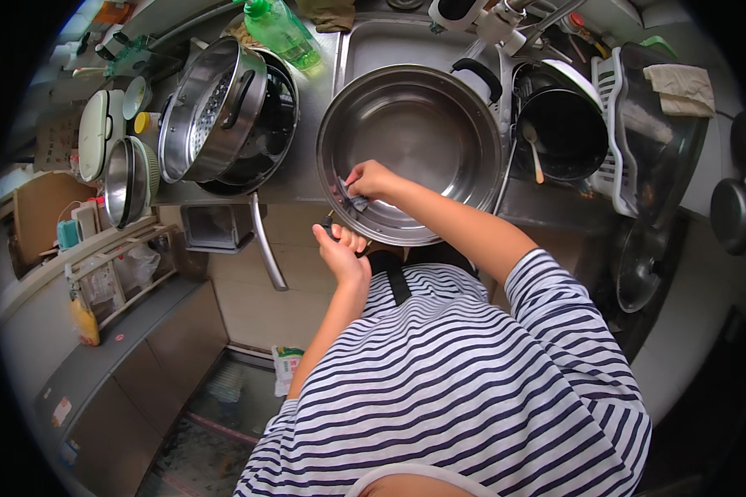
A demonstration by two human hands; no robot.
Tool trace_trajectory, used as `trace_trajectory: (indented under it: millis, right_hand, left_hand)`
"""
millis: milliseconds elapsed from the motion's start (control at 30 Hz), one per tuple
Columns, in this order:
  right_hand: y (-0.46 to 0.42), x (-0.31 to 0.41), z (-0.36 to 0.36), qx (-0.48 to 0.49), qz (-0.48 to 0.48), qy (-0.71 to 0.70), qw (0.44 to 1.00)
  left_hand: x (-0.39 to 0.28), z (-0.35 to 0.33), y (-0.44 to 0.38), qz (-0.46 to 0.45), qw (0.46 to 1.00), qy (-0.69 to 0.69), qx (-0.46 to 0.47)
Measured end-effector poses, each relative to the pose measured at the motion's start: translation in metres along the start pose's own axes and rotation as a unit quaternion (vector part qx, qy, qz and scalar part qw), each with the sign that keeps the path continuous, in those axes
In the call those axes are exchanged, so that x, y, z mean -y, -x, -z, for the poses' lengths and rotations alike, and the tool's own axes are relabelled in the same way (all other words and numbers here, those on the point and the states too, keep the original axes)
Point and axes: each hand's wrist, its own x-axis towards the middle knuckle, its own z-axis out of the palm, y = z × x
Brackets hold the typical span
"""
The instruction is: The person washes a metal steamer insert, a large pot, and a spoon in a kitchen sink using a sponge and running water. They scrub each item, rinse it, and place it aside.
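A large stainless steel pot [416, 136] rests over the sink [385, 46], tilted towards me, with one black side handle [477, 77] at its far right. Its near handle is in my left hand [343, 248], whose fingers curl round the black grip. My right hand [370, 182] reaches inside the pot and pinches a grey scrubbing cloth or pad [355, 197] against the left inner wall. Behind the pot, water runs from the faucet [500, 25] near the far handle.
To the left, a steel steamer basket [214, 112] leans in a black wok [280, 118], its long handle jutting over the counter edge. A green soap bottle [283, 34] stands behind. On the right are a black pot [559, 136] with a spoon and a white dish rack [615, 130].
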Motion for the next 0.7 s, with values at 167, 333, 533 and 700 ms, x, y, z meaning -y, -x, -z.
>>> trace_trajectory:
  millis: [167,333,533,700]
  right_hand:
    - [-0.013,-0.002,-0.003,-0.136,0.264,0.221,0.929]
    - [-0.055,0.013,0.019,-0.345,0.362,0.294,0.814]
    - [-0.040,0.045,0.117,-0.074,0.451,0.742,0.490]
    - [0.002,0.050,0.157,-0.028,0.227,0.865,0.447]
  left_hand:
    - [-0.001,-0.001,0.000,-0.002,1.000,-0.001,-0.003]
    - [-0.003,-0.001,0.002,-0.002,1.000,0.008,-0.007]
    - [0.001,-0.001,0.001,-0.008,1.000,0.015,-0.023]
    - [0.002,-0.006,-0.010,-0.017,0.999,0.024,-0.026]
